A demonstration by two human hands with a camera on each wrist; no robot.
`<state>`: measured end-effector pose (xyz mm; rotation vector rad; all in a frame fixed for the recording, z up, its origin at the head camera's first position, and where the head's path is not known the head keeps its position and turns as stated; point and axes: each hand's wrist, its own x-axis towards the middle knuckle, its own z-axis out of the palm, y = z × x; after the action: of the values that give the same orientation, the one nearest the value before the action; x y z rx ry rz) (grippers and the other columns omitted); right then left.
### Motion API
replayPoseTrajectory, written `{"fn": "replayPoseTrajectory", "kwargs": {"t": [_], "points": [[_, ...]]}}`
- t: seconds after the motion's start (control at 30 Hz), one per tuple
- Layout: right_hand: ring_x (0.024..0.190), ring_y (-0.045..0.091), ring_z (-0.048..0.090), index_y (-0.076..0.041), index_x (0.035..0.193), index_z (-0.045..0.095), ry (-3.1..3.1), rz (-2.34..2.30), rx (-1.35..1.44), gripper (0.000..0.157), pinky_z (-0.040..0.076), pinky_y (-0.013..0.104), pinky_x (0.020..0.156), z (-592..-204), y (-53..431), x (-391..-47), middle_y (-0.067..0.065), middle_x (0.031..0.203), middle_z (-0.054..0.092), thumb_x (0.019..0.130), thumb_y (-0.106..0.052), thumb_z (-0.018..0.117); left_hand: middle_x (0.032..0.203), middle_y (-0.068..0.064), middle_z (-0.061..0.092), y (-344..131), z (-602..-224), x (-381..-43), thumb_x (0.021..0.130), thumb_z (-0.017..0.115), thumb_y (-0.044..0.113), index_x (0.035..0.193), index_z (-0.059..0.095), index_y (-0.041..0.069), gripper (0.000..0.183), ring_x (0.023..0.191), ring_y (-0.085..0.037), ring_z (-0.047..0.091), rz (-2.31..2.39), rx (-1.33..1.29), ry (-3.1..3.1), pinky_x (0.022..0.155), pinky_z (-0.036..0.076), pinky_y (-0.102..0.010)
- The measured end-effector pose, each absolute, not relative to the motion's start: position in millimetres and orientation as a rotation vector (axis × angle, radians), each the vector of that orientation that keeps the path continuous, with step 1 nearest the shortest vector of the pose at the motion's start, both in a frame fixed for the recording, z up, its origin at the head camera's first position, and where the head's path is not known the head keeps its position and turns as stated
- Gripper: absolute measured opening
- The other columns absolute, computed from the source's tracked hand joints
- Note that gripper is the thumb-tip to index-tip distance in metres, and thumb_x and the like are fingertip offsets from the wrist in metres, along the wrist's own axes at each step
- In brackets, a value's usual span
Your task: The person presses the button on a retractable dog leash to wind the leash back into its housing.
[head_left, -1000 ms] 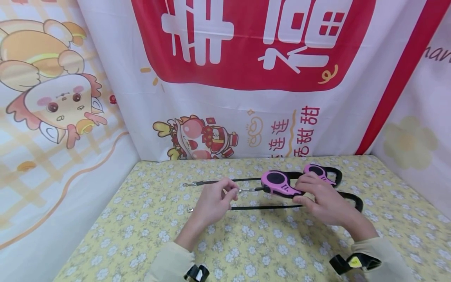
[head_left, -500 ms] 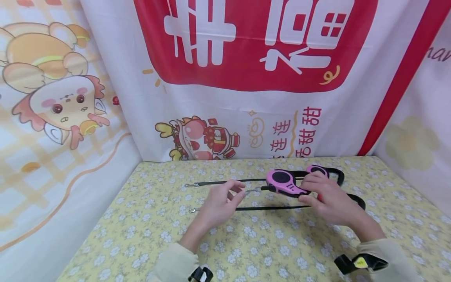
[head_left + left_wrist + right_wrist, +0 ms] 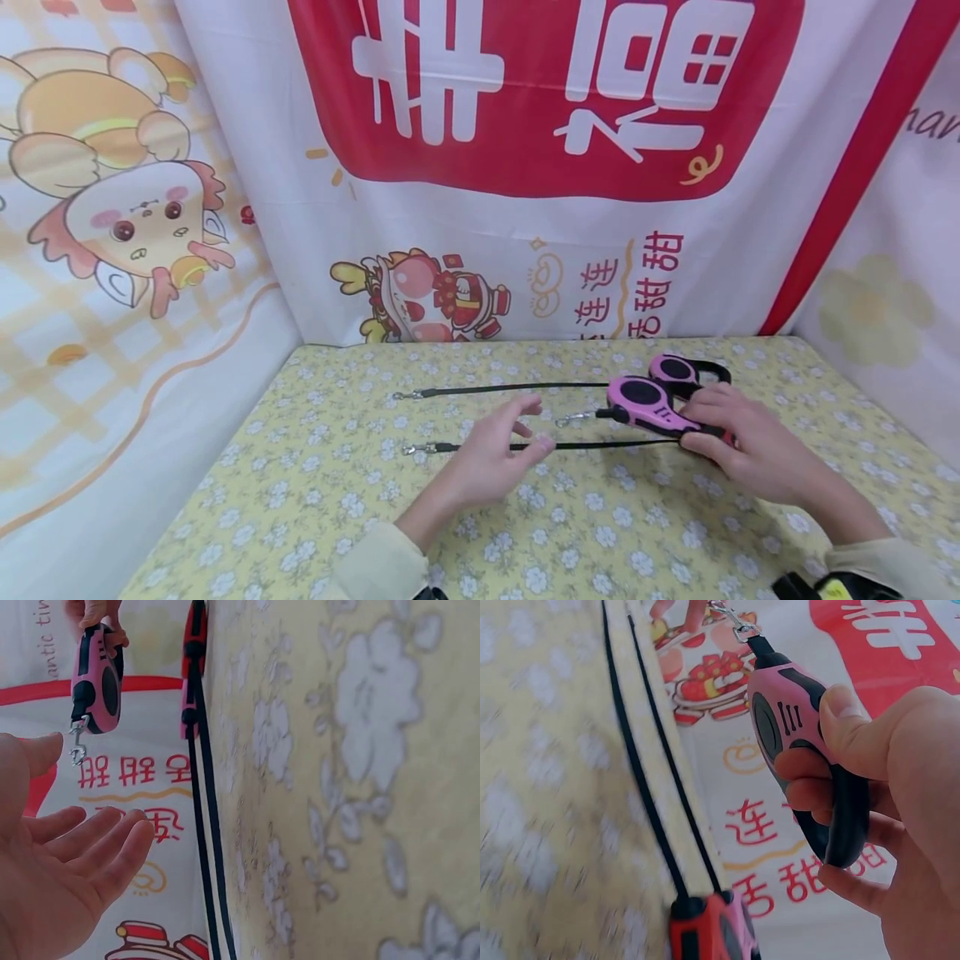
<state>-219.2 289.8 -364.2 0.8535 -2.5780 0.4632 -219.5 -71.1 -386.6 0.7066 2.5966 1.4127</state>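
Note:
My right hand (image 3: 757,446) grips the black handle of a pink and black retractable dog leash (image 3: 636,397), held above the table. Its silver snap clip (image 3: 574,418) hangs from the leash's nose, drawn in close and pointing left. My left hand (image 3: 495,458) is beside the clip, fingers spread apart, holding nothing. In the left wrist view, the clip (image 3: 77,746) is just past the thumb, apart from the fingers. In the right wrist view, thumb and fingers wrap the handle loop (image 3: 847,817).
A second pink leash (image 3: 671,367) lies behind on the flowered tablecloth (image 3: 495,533), its black strap (image 3: 510,387) stretched left. A red leash (image 3: 697,930) lies nearer, mostly hidden by my right hand in the head view; its strap (image 3: 600,445) runs parallel. Printed cloth (image 3: 450,208) hangs behind.
My left hand has let go of the snap clip, and its fingers have spread. My right hand has moved right with the leash, and both hands are a little lower in the head view.

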Motion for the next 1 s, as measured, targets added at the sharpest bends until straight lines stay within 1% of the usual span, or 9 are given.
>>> {"fn": "replayPoseTrajectory", "kwargs": {"t": [0.13,0.23,0.4,0.5,0.63,0.8,0.9,0.97,1.0], "points": [[0.102,0.001,0.057,-0.027,0.107,0.078,-2.602,0.44,0.842,0.017,0.055,0.03,0.082,-376,307,-211,-0.016,0.111,0.069,0.093,-0.02,0.082,0.163,0.003,0.049,-63,-390,-216,0.107,0.061,0.048,0.164,0.036,0.022,0.067,0.138,-0.025,0.058,1.352,0.718,2.543,0.101,0.057,-0.03],[0.103,0.001,0.058,-0.028,0.107,0.078,-2.648,0.409,0.831,0.016,0.056,0.029,0.081,-385,317,-205,-0.017,0.111,0.069,0.093,-0.023,0.082,0.166,0.004,0.046,-57,-392,-213,0.106,0.059,0.051,0.165,0.034,0.023,0.07,0.143,-0.025,0.055,1.279,0.728,2.533,0.108,0.055,-0.037],[0.104,0.003,0.061,-0.029,0.109,0.08,-2.767,0.369,0.788,0.014,0.058,0.03,0.079,-398,328,-195,-0.016,0.114,0.069,0.095,-0.029,0.08,0.17,0.005,0.039,-51,-395,-210,0.104,0.055,0.061,0.167,0.03,0.024,0.077,0.15,-0.024,0.049,1.128,0.76,2.566,0.122,0.044,-0.048],[0.104,0.004,0.061,-0.03,0.109,0.079,-2.851,0.339,0.754,0.012,0.058,0.03,0.079,-403,335,-191,-0.015,0.114,0.07,0.098,-0.034,0.076,0.172,0.006,0.037,-48,-397,-209,0.105,0.053,0.061,0.167,0.029,0.025,0.076,0.152,-0.022,0.047,1.081,0.803,2.545,0.125,0.04,-0.048],[0.102,0.001,0.059,-0.032,0.108,0.078,-2.87,0.312,0.786,0.01,0.056,0.028,0.076,-411,345,-187,-0.016,0.113,0.069,0.099,-0.034,0.075,0.172,0.006,0.036,-41,-398,-207,0.106,0.052,0.061,0.168,0.027,0.026,0.076,0.154,-0.021,0.044,1.005,0.871,2.546,0.126,0.039,-0.045],[0.105,0.003,0.062,-0.025,0.114,0.079,-2.963,0.287,0.8,0.022,0.058,0.027,0.078,-418,354,-185,-0.009,0.119,0.07,0.099,-0.039,0.073,0.172,0.005,0.035,-35,-399,-206,0.105,0.051,0.064,0.168,0.026,0.026,0.078,0.157,-0.02,0.04,0.9,0.913,2.55,0.128,0.036,-0.044],[0.107,0.011,0.064,-0.02,0.119,0.079,-3.068,0.278,0.769,0.033,0.059,0.028,0.08,-419,356,-185,-0.003,0.123,0.071,0.101,-0.046,0.069,0.172,0.005,0.035,-33,-399,-206,0.106,0.051,0.062,0.169,0.025,0.026,0.077,0.158,-0.019,0.038,0.855,0.935,2.525,0.129,0.035,-0.043],[0.109,0.019,0.065,-0.019,0.12,0.079,-3.136,0.303,0.757,0.038,0.061,0.035,0.083,-419,355,-187,-0.001,0.124,0.072,0.1,-0.05,0.068,0.172,0.004,0.035,-33,-399,-207,0.107,0.051,0.058,0.169,0.025,0.024,0.075,0.159,-0.018,0.037,0.808,0.981,2.523,0.129,0.034,-0.041],[0.109,0.019,0.064,-0.02,0.12,0.079,-3.164,0.313,0.755,0.039,0.061,0.038,0.084,-419,354,-187,-0.001,0.124,0.071,0.099,-0.052,0.068,0.173,0.004,0.035,-33,-399,-207,0.108,0.051,0.057,0.169,0.025,0.023,0.074,0.159,-0.018,0.036,0.786,1.005,2.523,0.129,0.034,-0.04]]}}
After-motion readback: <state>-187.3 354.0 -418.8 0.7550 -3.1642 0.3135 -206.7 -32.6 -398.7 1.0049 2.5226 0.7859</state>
